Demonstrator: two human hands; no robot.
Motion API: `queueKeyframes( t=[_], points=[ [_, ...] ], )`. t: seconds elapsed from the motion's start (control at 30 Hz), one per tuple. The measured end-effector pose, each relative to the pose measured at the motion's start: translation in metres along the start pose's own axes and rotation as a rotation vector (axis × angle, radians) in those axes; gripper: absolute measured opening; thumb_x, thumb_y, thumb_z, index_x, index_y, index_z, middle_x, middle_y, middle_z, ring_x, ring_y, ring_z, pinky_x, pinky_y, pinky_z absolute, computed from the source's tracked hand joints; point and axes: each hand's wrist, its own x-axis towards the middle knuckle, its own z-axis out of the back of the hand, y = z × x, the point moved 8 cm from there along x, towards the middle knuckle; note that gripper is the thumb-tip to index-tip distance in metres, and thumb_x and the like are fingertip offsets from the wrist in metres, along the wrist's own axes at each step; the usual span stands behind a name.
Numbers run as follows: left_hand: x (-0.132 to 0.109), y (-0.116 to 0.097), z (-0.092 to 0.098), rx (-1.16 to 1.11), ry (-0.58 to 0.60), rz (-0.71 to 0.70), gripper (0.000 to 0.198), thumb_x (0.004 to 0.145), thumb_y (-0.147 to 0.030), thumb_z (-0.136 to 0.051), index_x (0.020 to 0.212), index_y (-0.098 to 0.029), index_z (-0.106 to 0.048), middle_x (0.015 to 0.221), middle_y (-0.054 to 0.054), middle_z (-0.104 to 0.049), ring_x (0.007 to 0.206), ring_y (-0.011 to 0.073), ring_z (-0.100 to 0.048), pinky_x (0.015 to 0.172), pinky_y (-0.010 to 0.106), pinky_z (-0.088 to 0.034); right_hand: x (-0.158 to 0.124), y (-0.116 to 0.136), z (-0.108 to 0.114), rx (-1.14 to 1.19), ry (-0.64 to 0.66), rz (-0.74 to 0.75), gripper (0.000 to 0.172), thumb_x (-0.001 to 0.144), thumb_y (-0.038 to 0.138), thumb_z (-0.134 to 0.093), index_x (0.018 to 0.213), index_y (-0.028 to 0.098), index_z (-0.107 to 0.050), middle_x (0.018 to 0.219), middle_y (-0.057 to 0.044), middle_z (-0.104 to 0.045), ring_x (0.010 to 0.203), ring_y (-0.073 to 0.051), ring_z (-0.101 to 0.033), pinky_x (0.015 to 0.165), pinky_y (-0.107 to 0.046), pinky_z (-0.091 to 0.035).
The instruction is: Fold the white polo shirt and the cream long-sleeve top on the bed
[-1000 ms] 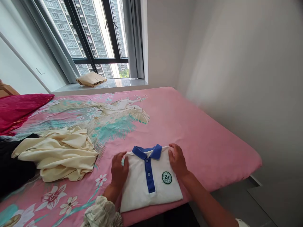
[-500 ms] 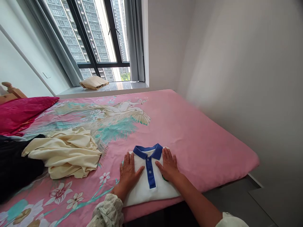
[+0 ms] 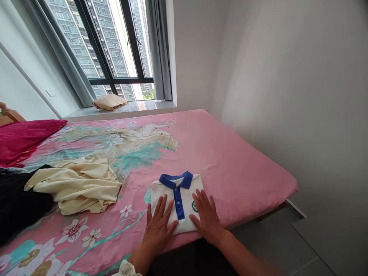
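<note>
A folded white polo shirt with a blue collar, blue placket and a round green badge lies near the front edge of the pink bed. My left hand rests flat on the shirt's lower left part, fingers spread. On the lower right part, just beside the badge, my right hand lies flat with its fingers stretched out too. Neither hand holds anything.
A crumpled cream garment lies left of the shirt, with black cloth beyond it. A crimson pillow is at the far left. A tan folded item sits on the windowsill. A grey wall runs along the bed's right side.
My hands went from the shirt's sides onto its front, then slid down toward its lower edge, flat the whole way. The collar and badge now show above my fingers.
</note>
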Motion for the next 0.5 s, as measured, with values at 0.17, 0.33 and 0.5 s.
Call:
queueKeyframes(
  t=[0.17,0.33,0.5],
  points=[
    [-0.021,-0.025,-0.009,-0.037,0.113,-0.173,0.064,0.088,-0.050,-0.043,0.145,-0.036,-0.019,0.152,0.003,-0.026,0.140,0.0259,-0.024,0.113,0.054,0.001,-0.043,0.015,-0.021,0.032,0.190,0.130,0.073,0.087,0.043,-0.048,0.148,0.023,-0.013,0.153,-0.007,-0.014,0.141,-0.029,-0.015,0.112,-0.059,-0.008],
    [-0.004,-0.033,-0.007,-0.078,0.101,-0.106,0.054,0.091,-0.046,-0.037,0.143,-0.036,-0.025,0.152,0.005,-0.027,0.139,0.0270,-0.025,0.111,0.059,-0.002,-0.030,0.030,-0.002,0.076,0.141,0.052,0.063,0.093,0.047,-0.036,0.148,0.023,-0.017,0.152,-0.007,-0.018,0.141,-0.028,-0.016,0.113,-0.058,-0.005],
    [-0.005,-0.038,-0.021,-0.157,0.093,-0.039,0.052,0.090,-0.042,-0.040,0.141,-0.033,-0.034,0.150,0.006,-0.032,0.138,0.0275,-0.028,0.111,0.059,-0.011,-0.034,0.044,-0.013,0.209,0.070,0.191,0.061,0.092,0.045,-0.038,0.147,0.023,-0.022,0.152,-0.006,-0.023,0.140,-0.027,-0.018,0.113,-0.057,-0.008]
  ],
)
